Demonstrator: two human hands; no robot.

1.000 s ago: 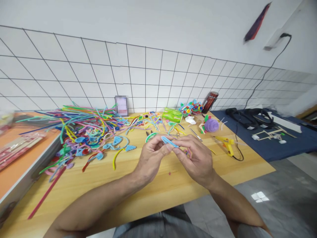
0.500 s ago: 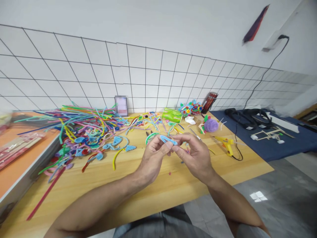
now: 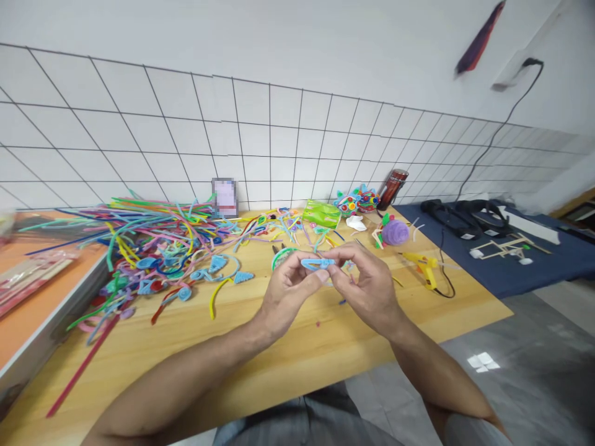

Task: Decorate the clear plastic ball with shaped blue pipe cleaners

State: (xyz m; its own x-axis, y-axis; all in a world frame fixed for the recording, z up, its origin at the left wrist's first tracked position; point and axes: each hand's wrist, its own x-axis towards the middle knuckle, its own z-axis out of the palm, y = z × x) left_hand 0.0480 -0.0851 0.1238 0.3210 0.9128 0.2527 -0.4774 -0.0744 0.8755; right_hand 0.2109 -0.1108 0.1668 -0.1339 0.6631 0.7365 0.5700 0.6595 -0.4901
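Observation:
Above the wooden table, a light-blue pipe cleaner bent into a narrow loop is pinched between both hands. My left hand grips its left part between thumb and fingers. At its right end, my right hand closes thumb and fingertips on it, partly hiding that end. Just behind the left fingers lie a green ring and dark-tipped pliers or scissors, mostly covered by the hand. To the left are blue pipe-cleaner triangles and a blue coil.
A heap of coloured pipe cleaners spreads across the back left. A yellow glue gun with its cord lies at the right, near a purple coiled ball. Behind stand a green packet, a red flask and a phone-like panel.
The blue loop has turned to lie more level, and my right fingers have shifted on its right end. Both hands stay in nearly the same place; the view has shifted slightly.

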